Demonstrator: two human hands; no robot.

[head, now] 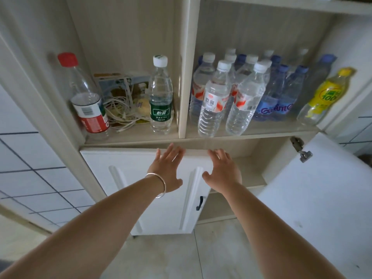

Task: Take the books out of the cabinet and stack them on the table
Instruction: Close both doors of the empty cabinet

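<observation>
My two bare hands reaching at a cabinet (182, 109), no books visible
L hand (168, 168) flat, fingers straight, on closed white door (120, 198); R hand (222, 171) spread, holding nothing, before open lower compartment; water bottles (231, 93) on shelf above

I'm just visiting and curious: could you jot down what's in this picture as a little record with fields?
left hand: left hand, open, fingers spread near the closed left door
right hand: right hand, open, at that door's right edge
right door: right door swung open
lower compartment: visible shelves show no books
upper left shelf: red-capped bottle, cables, green-label bottle
upper right shelf: water bottles, yellow bottle
</observation>
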